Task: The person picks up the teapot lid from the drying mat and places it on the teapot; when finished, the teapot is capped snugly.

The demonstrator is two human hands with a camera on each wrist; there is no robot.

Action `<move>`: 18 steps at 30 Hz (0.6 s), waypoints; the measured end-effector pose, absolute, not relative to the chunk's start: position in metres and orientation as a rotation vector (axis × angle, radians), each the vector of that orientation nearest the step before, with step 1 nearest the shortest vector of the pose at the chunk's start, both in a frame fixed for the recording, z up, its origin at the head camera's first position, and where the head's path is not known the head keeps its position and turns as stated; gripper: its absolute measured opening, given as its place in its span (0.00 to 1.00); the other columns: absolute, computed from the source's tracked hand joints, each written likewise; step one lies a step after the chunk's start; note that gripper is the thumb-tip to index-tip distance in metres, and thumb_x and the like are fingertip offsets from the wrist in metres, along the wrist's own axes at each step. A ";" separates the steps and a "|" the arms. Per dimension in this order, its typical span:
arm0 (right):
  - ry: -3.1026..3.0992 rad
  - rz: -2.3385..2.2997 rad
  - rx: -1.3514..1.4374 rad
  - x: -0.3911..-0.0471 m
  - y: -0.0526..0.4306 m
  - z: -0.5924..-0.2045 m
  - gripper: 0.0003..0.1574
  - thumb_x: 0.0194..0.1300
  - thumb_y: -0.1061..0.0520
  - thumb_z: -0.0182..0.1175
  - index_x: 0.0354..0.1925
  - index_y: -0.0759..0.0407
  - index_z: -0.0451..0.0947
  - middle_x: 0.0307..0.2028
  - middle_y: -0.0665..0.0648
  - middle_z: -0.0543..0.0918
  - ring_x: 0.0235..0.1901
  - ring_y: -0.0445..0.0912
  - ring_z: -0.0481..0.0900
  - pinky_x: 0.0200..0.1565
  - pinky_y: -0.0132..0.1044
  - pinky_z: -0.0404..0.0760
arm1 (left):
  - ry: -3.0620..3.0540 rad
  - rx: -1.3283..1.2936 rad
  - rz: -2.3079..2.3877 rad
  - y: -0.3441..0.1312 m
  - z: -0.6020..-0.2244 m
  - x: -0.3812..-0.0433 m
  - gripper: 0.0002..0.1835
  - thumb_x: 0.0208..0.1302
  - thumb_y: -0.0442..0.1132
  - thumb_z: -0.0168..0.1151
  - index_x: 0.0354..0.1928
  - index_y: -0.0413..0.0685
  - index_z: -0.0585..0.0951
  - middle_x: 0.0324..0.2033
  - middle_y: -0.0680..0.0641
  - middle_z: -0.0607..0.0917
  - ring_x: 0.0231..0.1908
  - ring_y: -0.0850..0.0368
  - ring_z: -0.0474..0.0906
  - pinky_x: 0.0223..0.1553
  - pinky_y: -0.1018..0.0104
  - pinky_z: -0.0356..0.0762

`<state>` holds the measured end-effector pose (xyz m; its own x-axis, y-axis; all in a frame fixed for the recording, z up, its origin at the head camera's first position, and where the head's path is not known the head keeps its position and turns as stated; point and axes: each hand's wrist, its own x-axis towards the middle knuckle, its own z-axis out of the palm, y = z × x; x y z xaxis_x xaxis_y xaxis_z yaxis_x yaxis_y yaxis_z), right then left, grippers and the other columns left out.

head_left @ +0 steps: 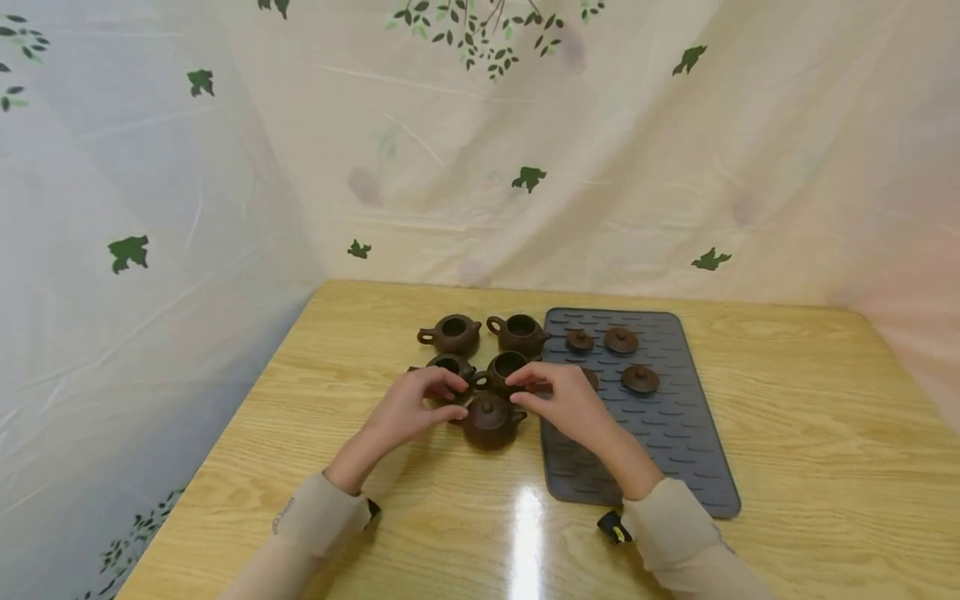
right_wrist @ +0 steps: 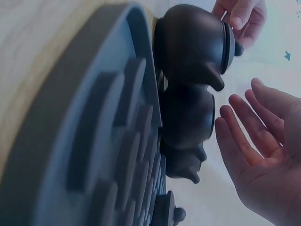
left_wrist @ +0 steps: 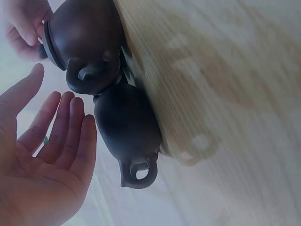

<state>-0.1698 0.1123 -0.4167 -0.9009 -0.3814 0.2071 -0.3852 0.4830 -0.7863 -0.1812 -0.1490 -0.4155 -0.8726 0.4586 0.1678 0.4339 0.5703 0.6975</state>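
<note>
A dark brown teapot (head_left: pixel 489 427) with its lid on stands nearest the person, between the two hands. My left hand (head_left: pixel 415 406) hovers on its left, thumb and fingers spread apart and holding nothing. On the other side my right hand (head_left: pixel 564 402) is likewise held in the air, its fingers loosely extended and empty. In the left wrist view the left palm (left_wrist: pixel 51 165) faces the pots without touching them. The right wrist view shows the right fingers apart from the lidded teapot (right_wrist: pixel 190 44). Behind it are several lidless teapots (head_left: pixel 455 337), partly hidden by the hands.
A grey ridged mat (head_left: pixel 675 433) lies right of the teapots. Several loose lids rest near its far end, among them one lid (head_left: pixel 621 340) at the back and another lid (head_left: pixel 641 380) closer. The wooden table (head_left: pixel 810 433) meets a patterned curtain (head_left: pixel 600 167) behind.
</note>
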 end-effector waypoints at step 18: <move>-2.632 1.378 0.386 -0.188 0.136 -0.416 0.14 0.65 0.56 0.67 0.49 0.58 0.84 0.45 0.57 0.88 0.44 0.51 0.86 0.46 0.44 0.87 | 2.820 0.717 1.332 -0.170 -0.407 -0.215 0.15 0.59 0.36 0.73 0.48 0.41 0.84 0.45 0.44 0.88 0.43 0.49 0.86 0.48 0.53 0.86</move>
<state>-0.1875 0.1362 -0.4161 -0.9564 -0.1583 0.2456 -0.2920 0.5458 -0.7854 -0.2150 -0.1697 -0.4074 -0.8978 0.3707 0.2376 0.4190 0.5534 0.7198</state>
